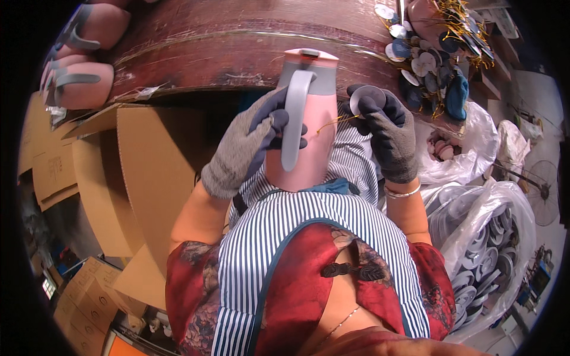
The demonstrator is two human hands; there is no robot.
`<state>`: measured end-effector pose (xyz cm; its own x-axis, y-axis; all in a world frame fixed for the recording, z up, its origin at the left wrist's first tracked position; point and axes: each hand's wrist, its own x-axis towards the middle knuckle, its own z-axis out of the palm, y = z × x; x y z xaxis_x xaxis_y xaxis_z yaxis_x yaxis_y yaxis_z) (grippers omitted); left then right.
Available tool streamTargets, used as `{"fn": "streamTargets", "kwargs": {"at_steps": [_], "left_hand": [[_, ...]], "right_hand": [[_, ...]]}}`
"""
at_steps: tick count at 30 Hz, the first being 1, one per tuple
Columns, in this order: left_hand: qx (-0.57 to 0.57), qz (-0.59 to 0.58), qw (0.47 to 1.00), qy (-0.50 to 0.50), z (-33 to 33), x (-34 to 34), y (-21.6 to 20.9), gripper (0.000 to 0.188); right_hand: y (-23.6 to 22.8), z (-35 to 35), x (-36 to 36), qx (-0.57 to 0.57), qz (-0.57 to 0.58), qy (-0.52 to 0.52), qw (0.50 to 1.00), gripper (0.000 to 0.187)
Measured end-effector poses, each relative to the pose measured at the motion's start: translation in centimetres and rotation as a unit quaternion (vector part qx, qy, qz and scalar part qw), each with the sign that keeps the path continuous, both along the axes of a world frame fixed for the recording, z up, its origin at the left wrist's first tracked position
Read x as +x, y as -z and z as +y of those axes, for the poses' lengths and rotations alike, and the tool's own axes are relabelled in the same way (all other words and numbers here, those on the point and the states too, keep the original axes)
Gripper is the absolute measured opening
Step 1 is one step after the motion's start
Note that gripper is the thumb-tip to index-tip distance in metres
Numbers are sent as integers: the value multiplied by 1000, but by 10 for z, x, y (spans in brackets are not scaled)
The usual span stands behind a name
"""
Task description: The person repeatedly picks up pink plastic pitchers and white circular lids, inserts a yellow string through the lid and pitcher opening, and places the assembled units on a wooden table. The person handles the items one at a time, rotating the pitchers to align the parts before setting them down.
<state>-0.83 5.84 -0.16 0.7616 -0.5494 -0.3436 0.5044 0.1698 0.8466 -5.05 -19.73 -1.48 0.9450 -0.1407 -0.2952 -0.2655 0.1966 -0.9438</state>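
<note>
A pink jug (319, 155) with a grey handle and grey collar stands upright over my lap, against my striped apron. My left hand (240, 145), in a grey knit glove with dark fingers, grips it by the handle, the fingers curled behind the handle. In my right hand (393, 139), gloved the same way, a round grey hang tag (367, 98) is pinched between thumb and fingers. A thin gold string (338, 121) runs from the tag leftward across the front of the jug.
Similar pink jugs (92, 85) stand on the worn red table (237, 56) at far left. Loose round tags (424, 62) with gold strings lie at far right, beside a blue cloth (457, 98). Open cardboard boxes (157, 184) stand left; a plastic bag of grey parts (487, 261) sits right.
</note>
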Motion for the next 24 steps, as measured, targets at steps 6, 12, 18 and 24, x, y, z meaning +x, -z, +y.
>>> {"fn": "streamTargets", "kwargs": {"at_steps": [6,12,18,24], "left_hand": [[28,-45,999,9,15,9,31,48],[260,-428,865,35,-4,21,28,43],[132,-184,973,-38,-16,18,41,22],[-232,31,972,12,17,23,28,32]], "right_hand": [[11,35,1,49,-31,81,995,25],[18,45,1,40,-39,84,995,29],[33,36,-6,146,-55,100,983,29],[24,31,-13,259,-69,108,957,31]]}}
